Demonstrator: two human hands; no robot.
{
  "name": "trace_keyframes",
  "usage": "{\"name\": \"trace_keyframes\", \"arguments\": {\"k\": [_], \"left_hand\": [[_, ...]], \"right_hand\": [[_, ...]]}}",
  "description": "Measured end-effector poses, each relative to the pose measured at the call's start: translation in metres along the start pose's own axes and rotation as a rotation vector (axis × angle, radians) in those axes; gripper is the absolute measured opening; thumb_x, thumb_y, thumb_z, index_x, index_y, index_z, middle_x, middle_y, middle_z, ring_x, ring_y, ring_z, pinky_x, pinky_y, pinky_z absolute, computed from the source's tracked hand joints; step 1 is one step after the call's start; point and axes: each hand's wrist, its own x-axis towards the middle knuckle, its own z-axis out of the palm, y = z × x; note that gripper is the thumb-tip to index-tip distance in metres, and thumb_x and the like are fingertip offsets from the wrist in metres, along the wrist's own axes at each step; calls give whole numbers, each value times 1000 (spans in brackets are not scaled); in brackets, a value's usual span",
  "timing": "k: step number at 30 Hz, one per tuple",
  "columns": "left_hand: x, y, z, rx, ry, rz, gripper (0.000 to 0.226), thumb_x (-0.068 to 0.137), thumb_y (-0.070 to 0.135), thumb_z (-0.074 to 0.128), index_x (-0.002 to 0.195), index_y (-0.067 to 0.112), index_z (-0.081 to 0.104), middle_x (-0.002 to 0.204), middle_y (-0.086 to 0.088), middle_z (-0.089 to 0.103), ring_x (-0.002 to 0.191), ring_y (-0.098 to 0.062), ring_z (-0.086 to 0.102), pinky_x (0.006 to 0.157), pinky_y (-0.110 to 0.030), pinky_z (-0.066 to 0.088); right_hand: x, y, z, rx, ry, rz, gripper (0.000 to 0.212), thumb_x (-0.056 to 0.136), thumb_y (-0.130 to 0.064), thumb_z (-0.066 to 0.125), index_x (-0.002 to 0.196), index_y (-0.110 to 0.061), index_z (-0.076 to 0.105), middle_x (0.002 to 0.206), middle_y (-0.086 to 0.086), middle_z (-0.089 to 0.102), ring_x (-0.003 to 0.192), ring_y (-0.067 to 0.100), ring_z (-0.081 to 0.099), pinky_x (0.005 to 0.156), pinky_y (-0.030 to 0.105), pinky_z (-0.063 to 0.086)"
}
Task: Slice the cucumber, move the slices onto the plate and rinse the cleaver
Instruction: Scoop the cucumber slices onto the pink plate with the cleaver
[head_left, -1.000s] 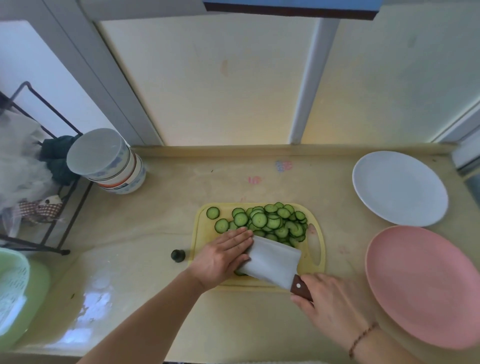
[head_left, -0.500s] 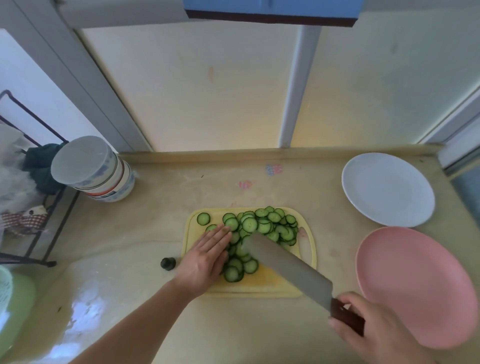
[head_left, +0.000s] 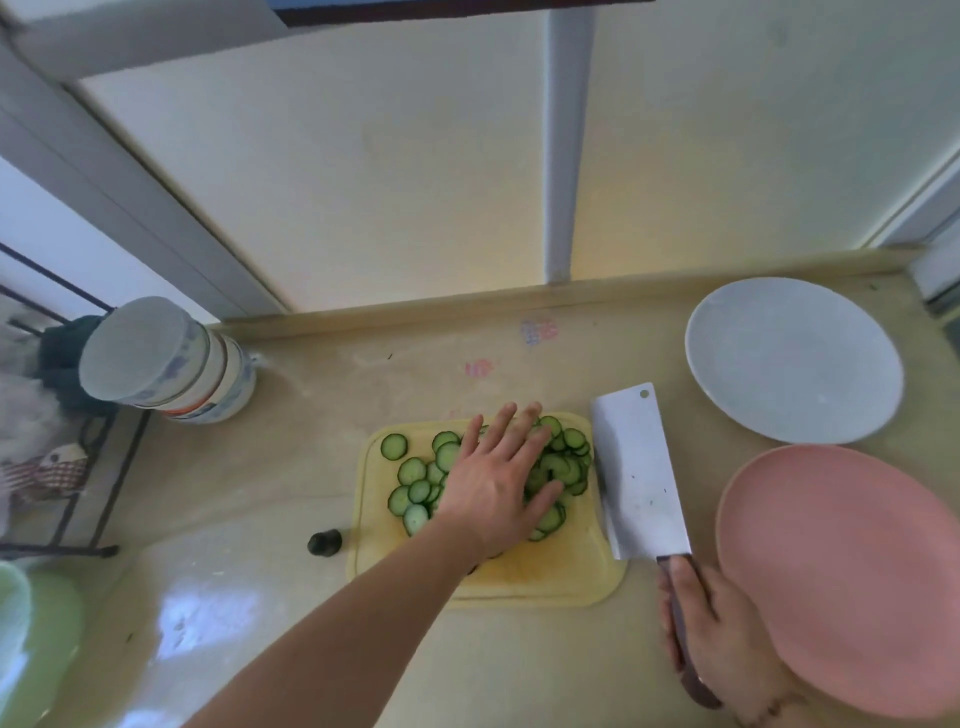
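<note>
Left hand (head_left: 496, 486) now lies flat on the cucumber slices (head_left: 563, 462) on the board (head_left: 571, 577), while right hand (head_left: 727, 634), gripping the cleaver (head_left: 641, 470), has swung it flat alongside: slicing looks done, scooping towards the pink plate (head_left: 852, 577) likely next.

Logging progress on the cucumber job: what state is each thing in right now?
Green cucumber slices: cut, heaped on the board.
Yellow plastic cutting board: flat on the counter.
Steel cleaver with brown handle: held at the board's right edge.
White round plate: empty.
Pink round plate: empty.
Left hand: flat on the slices.
Right hand: gripping the cleaver handle.
</note>
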Motion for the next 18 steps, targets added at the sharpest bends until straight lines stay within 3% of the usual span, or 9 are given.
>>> {"name": "trace_keyframes", "arguments": {"k": [2,5,6,10,13,18], "left_hand": [[4,-1,3,15,-35,-37,70,96,63,28,153,23,36,165,3,18,154,-23,10,123,-52,7],[7,-3,7,11,-72,-88,73,94,66,26,154,24,33,165,3,18,153,-23,11,123,-54,11],[8,-3,7,6,-79,-95,73,94,66,26,154,25,32,165,4,18,153,-23,12,122,-54,13],[8,-4,11,-32,-17,-73,67,94,63,36,149,24,40,160,2,34,146,-27,31,116,-56,29],[7,-5,16,-33,46,-45,64,94,61,43,146,24,45,154,1,43,141,-28,39,109,-55,37],[7,-4,17,-23,68,-26,68,92,65,43,149,29,40,155,1,41,143,-29,35,109,-58,34]], "right_hand": [[4,10,5,-34,7,-18,36,101,-28,43,71,-18,59,46,11,59,37,21,55,45,27,44],[7,18,10,-81,67,-20,35,98,-43,44,69,-29,60,53,-2,64,52,11,61,59,26,46],[8,20,10,-94,66,-24,39,96,-48,42,70,-27,60,54,-3,64,51,12,61,59,25,47],[16,13,10,7,-6,6,47,100,-37,38,72,-6,58,50,15,58,36,24,53,41,26,46],[24,5,13,-76,-81,9,50,100,-41,37,73,-6,60,48,13,57,39,20,52,46,24,45],[29,0,16,-127,-240,-9,46,103,-35,33,70,-11,55,45,13,59,41,27,56,53,30,50]]}}
